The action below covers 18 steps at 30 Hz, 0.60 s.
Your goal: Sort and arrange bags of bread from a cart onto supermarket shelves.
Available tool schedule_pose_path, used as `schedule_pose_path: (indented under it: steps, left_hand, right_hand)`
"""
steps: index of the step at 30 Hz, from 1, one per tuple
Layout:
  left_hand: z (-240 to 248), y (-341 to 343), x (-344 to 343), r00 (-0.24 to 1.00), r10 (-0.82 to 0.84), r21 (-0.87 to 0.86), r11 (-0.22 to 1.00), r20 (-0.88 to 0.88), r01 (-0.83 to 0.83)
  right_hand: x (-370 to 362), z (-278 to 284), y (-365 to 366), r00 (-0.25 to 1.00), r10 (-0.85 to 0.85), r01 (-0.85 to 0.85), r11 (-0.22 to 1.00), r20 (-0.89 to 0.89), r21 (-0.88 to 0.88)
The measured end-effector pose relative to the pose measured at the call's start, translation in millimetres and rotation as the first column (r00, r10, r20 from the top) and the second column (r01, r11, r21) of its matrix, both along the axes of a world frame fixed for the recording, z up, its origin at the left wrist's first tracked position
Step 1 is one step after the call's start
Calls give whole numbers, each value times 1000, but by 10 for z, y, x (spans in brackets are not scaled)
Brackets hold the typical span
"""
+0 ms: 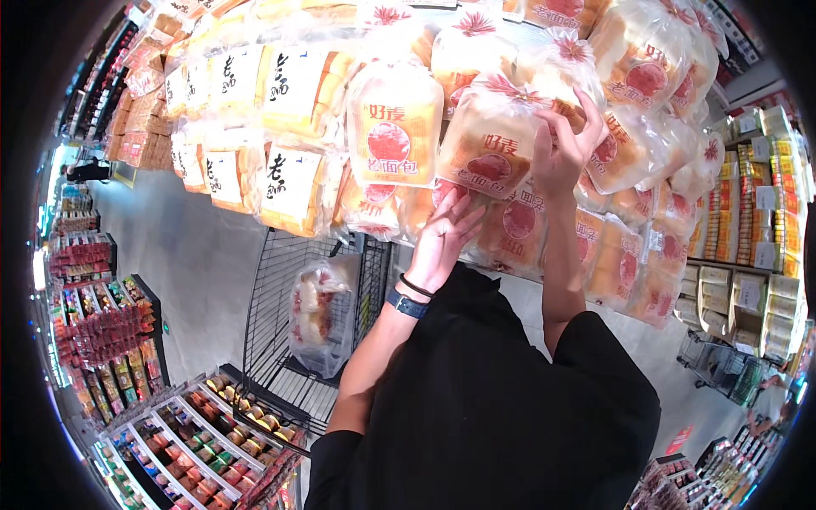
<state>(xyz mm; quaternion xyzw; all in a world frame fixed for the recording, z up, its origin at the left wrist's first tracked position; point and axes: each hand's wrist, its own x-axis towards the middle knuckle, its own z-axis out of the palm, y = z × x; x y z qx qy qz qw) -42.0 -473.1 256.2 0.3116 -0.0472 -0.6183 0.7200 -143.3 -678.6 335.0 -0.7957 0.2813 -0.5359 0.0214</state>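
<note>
A clear plastic bag of sliced bread point(484, 140) with red printing and a gathered red-tipped top lies tilted on a piled display. My right hand point(563, 146) grips its right side, fingers curved and spread along the plastic. At the bag's lower edge, my left hand point(448, 236) reaches up with outstretched fingers, touching the bread packs there. It wears a dark watch and a thin band at the wrist. Another bread bag point(394, 127) of the same kind stands just to the left. What lies under my left fingertips is partly hidden.
Packs of bread with white labels point(293, 85) are stacked at the left of the display. Below stands a black wire shopping cart point(263, 293) holding a clear bag of goods point(319, 319). Snack shelves point(183, 446) rise at lower left. Another cart point(722, 365) is at right.
</note>
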Motion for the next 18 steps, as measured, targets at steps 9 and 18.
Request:
schedule_pose_path:
  steps: [9,18]
  left_hand:
    - [33,41,81,999,-19,9,1000,26,19]
    - [-29,69,137,999,-11,-2,1000,43,11]
  right_hand:
    - [71,-61,-3,995,63,-57,996,83,-75]
    - [186,-29,88,970,241,-235,958,16,-165]
